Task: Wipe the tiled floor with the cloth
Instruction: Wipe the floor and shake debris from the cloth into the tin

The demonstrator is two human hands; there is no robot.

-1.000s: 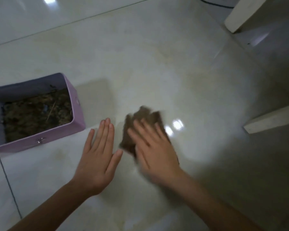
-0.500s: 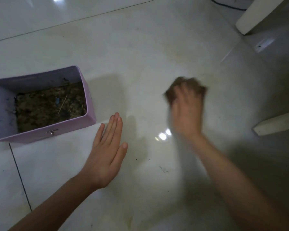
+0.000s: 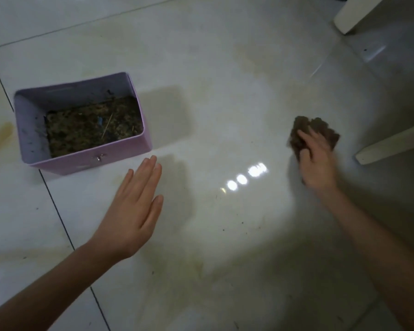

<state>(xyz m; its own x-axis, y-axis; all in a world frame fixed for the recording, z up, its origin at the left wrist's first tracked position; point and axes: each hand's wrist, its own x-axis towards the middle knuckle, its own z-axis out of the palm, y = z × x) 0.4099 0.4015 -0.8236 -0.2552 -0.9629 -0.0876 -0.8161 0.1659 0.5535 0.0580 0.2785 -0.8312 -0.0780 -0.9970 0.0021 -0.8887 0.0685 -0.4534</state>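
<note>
Glossy pale tiled floor, crossed by dark grout lines and faint yellowish smears, fills the view, with bright light spots reflected near the middle. At left stands an open lilac rectangular box holding brown debris. Near its front corner the left hand is spread palm down, fingers straight and together. Bare tile lies between the hands. At right, the right hand presses a crumpled brown cloth to the floor; blur hides whether its fingers curl. A cream slanted furniture leg sits close beside the cloth, and a second cream leg is at top right.
</note>
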